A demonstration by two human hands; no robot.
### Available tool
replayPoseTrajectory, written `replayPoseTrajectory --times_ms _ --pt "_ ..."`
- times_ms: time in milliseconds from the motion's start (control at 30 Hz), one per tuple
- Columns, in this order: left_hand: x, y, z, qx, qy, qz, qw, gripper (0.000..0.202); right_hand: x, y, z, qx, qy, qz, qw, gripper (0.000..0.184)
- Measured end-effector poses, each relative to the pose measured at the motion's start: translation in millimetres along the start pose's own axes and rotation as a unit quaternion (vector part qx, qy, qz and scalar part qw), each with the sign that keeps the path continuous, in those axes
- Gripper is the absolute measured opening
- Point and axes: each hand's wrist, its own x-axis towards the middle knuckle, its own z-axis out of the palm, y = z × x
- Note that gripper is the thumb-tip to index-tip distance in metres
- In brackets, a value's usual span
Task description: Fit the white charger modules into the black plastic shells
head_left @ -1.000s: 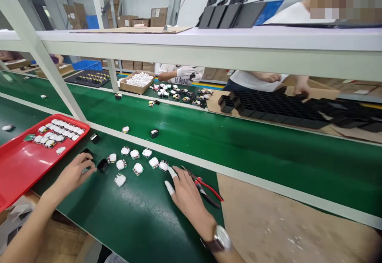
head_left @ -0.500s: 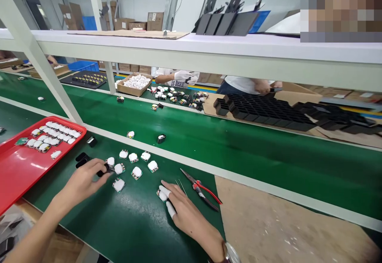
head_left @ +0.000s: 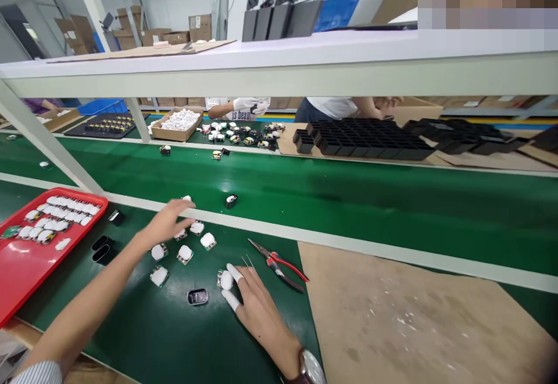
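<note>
The right hand (head_left: 242, 291) pinched a white-topped board (head_left: 225, 280) on the counter (head_left: 143, 326), nearer than the spread left hand (head_left: 168, 221) to the black case (head_left: 197, 297) lying lengthwise left-to-right, just left of the board.

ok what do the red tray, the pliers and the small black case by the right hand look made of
Red tray: probably plastic, smooth and glossy, showing bright reflections.
Pliers: likely metal, with grey tips; the red-and-black handles could be plastic or rubber.
Small black case: seemingly hard, shiny plastic, its rim catching light.
</note>
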Motion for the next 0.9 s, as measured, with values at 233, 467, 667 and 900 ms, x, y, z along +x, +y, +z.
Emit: replayPoseTrajectory --times_ms 233,467,667,900 --pt "71 -61 31.5 0.07 0.006 -0.054 0.996 0.054 -1 3 -2 0.042 -0.024 0.01 0.999 0.051" --pt "6 -72 -4.8 0.129 0.056 -0.075 0.987 0.058 -5 -3 -5 0.023 -0.022 0.036 0.999 0.043" --pt "-78 -73 -31.1 0.205 0.078 -0.155 0.963 0.06 -5 -9 -10 0.019 -0.041 0.038 0.998 0.047" --pt "-117 39 13.9 -0.136 -0.157 0.013 0.978 0.065 -3 -19 -11 -0.021 -0.044 0.027 0.998 0.034"
